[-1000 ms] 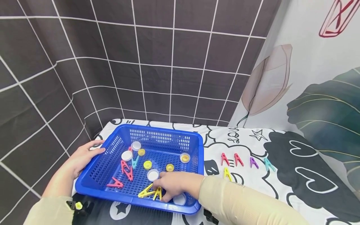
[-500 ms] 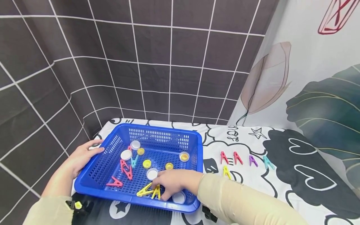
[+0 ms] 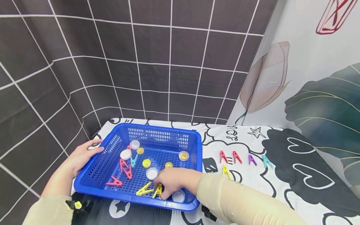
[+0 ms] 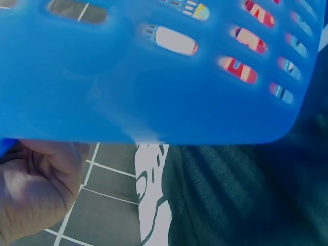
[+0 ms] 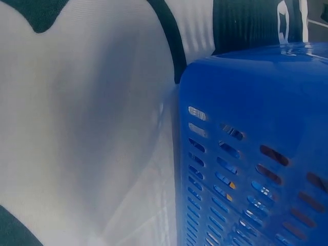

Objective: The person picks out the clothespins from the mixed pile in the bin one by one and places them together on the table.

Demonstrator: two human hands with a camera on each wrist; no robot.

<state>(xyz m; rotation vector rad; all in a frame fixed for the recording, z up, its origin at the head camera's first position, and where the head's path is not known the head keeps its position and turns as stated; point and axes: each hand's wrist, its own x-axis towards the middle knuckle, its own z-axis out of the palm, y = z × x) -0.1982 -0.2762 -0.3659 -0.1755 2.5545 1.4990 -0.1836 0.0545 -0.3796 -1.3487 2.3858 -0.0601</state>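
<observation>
A blue plastic basket (image 3: 132,200) stands on the table with clothespins and bottle caps in it. My left hand (image 3: 80,157) grips its left rim; in the left wrist view the hand (image 4: 38,187) is partly cut off beside the basket wall (image 4: 113,102). Inside the near right part, my right hand (image 3: 171,182) pinches a yellow clothespin (image 3: 157,190), partly covered by the fingers. Another yellow clothespin (image 3: 144,189) lies just left of it. A white cap (image 3: 178,196) is beside the thumb, and a clear-rimmed white cap (image 3: 152,173) is behind the fingers.
Pink clothespins (image 3: 114,182) and a teal clothespin (image 3: 133,160) lie in the basket's left half. Right of the basket, on the patterned cloth (image 3: 216,140), are two red clothespins (image 3: 237,157), a purple one (image 3: 252,160), a teal one (image 3: 267,161) and a yellow one (image 3: 226,172).
My right hand has shifted slightly and the pinched yellow clothespin now stands apart from the other yellow one. My left hand stays on the rim.
</observation>
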